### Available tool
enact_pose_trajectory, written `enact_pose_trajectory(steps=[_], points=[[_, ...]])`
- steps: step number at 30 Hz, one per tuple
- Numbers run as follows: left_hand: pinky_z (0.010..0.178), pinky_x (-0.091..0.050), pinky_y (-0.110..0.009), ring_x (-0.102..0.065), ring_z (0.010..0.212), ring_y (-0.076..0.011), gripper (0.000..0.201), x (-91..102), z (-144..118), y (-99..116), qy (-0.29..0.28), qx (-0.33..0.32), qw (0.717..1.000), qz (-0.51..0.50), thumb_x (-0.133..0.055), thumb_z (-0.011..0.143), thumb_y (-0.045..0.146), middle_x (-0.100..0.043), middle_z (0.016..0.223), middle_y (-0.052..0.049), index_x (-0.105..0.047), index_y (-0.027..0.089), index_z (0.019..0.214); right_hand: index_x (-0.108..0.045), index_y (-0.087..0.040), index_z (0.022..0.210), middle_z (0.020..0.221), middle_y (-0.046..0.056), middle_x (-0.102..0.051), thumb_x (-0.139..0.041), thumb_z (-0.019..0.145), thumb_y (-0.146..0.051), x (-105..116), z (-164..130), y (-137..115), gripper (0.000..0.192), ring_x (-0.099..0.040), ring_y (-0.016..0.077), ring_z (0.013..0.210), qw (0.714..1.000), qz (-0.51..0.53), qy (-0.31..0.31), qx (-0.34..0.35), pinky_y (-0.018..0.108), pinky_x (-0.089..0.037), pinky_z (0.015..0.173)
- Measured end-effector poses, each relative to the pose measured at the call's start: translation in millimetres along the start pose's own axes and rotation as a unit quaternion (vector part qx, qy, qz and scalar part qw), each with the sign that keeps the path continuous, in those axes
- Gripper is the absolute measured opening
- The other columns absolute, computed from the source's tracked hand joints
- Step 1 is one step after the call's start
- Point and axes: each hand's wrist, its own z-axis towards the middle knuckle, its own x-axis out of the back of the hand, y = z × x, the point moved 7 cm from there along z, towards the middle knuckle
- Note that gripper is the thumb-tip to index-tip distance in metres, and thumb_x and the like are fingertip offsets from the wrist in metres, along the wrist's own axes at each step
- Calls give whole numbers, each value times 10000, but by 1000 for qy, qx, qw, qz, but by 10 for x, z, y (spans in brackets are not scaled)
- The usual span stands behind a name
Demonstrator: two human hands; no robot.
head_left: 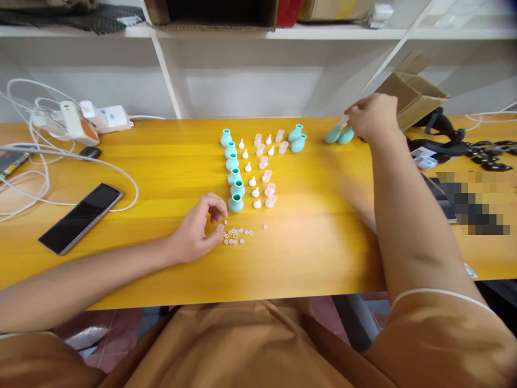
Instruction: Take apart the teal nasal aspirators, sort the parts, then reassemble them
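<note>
Yellow wooden desk [161,161] runs wall to wall, white shelving [242,32] behind w/ cardboard boxes on top. Far left: tangle of white cables [24,151], charger block [109,116], black phone [81,217] lying flat. Far right: open cardboard box [416,91] and black straps [484,153]. Centre: column of teal bulbs [233,171] standing upright, row of small white tips [251,173] beside them, then pale pink caps [266,171]. Left hand [197,229] rests on desk, fingers curled, pinching at a small pile of tiny pink rings [236,236] just below the nearest bulb. Right hand [374,116] reaches far, closed over two teal bulbs lying at the back [339,136].
</note>
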Motion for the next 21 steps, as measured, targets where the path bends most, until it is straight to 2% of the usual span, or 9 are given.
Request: enact_pose_trajectory(steps=[4,8,10,11,12,14,17,19,21], points=[[750,-523,-322,-542,853,-164,402,0,11,13,3,-4,1000,2,-623,890,38,-576,1062,-37,-487,246,1206,-830,-24,1292,1253,269,-813,-509,1117,-200,324,-128,-75,406,-740,229,1260,992,111,46,-40,328,-460,1035],[749,-520,-316,-538,855,-163,384,9,14,51,8,-17,1000,2,-618,902,44,-573,1059,-37,-494,242,1208,-858,-69,1255,1250,236,-819,-515,1068,-129,832,-329,-367,395,-747,256,1227,974,183,132,16,345,-495,1066],[791,-533,-337,-549,899,-176,403,48,14,74,25,-27,999,26,-631,909,72,-574,1108,-55,-516,234,1260,-888,-87,1164,1129,210,-843,-543,1008,-87,1052,-496,-604,379,-773,246,1076,946,284,145,56,352,-554,940],[828,-542,-359,-559,939,-189,427,83,16,82,41,-32,998,46,-644,913,97,-571,1147,-69,-528,229,1302,-896,-92,1105,1070,193,-847,-554,991,-91,1151,-602,-737,360,-773,225,967,922,348,152,77,343,-567,842],[873,-549,-386,-568,985,-205,457,128,20,89,61,-36,995,69,-662,919,131,-567,1189,-84,-535,226,1348,-897,-99,1013,981,172,-846,-571,959,-78,1197,-706,-872,331,-755,199,841,900,407,131,82,332,-562,743],[964,-549,-441,-579,1084,-242,515,227,34,96,102,-39,988,108,-698,938,219,-561,1270,-110,-536,227,1426,-870,-131,901,937,116,-838,-596,929,-47,1282,-967,-1225,288,-747,179,836,848,500,97,147,315,-565,729],[1032,-543,-474,-600,1189,-277,546,343,87,94,130,-27,983,126,-718,981,353,-597,1351,-128,-525,244,1481,-846,-210,829,942,54,-828,-619,925,-60,1236,-1404,-1727,289,-722,175,778,790,570,15,226,349,-606,736],[1047,-548,-476,-629,1222,-285,571,383,137,101,125,-12,985,117,-729,999,419,-631,1383,-134,-510,250,1498,-846,-252,845,1018,45,-820,-627,952,-108,1136,-1704,-2007,283,-743,207,845,751,598,-49,275,396,-643,777],[1023,-563,-453,-672,1199,-277,569,407,180,112,117,8,988,103,-742,1003,437,-671,1375,-133,-507,245,1484,-846,-287,885,1073,44,-808,-622,1001,-178,1041,-1970,-2204,275,-757,241,948,726,606,-92,312,431,-666,805]])
